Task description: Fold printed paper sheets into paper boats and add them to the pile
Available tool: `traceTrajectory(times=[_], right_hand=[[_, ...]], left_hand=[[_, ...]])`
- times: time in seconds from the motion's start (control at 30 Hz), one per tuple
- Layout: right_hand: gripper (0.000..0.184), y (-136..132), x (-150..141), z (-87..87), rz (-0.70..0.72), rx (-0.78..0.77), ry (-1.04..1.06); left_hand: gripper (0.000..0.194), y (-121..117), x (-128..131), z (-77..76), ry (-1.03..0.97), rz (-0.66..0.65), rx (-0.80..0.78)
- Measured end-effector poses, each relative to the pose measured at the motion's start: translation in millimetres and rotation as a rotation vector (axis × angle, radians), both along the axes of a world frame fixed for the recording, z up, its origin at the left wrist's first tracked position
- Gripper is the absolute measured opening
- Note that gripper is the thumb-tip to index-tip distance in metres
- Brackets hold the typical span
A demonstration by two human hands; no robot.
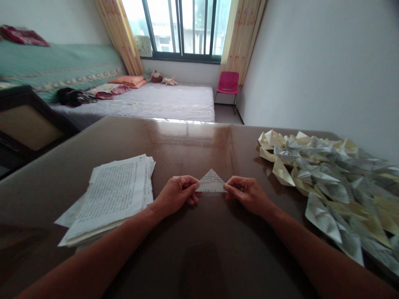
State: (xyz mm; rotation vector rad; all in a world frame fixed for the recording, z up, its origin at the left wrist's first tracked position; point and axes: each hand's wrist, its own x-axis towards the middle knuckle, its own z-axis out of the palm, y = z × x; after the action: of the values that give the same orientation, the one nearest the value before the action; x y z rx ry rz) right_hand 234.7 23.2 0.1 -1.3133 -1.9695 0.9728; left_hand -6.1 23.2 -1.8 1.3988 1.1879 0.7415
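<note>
A small folded paper triangle [212,182], printed with text, is held between my two hands above the brown table, its peak pointing away from me. My left hand [177,190] pinches its left corner between thumb and fingers. At the opposite corner, my right hand [247,193] grips the paper the same way. Left of my left hand lies a stack of printed sheets [109,195] with uneven edges. A large heap of folded paper boats [324,166], some white with print and some cream, spreads over the right side of the table.
The glossy brown table [193,153] reaches toward a bed [174,99] under the window. A dark-framed chair [31,120] stands at the table's left edge. Beyond the far right stands a pink chair [228,83] beside the white wall [305,62].
</note>
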Motion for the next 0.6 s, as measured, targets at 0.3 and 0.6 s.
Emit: traceTrajectory(times=[0.3,0.6], right_hand=[[0.033,-2.0,0.5,-6.3,0.017,0.082,-0.158],[0.076,-15.1,-13.5,8.1,0.122,0.622,-0.444]], left_hand=[[0.024,-4.0,1.3,2.7,0.134,0.003,0.085],[0.034,-11.3,6.7,14.7,0.176,-0.038,0.120]])
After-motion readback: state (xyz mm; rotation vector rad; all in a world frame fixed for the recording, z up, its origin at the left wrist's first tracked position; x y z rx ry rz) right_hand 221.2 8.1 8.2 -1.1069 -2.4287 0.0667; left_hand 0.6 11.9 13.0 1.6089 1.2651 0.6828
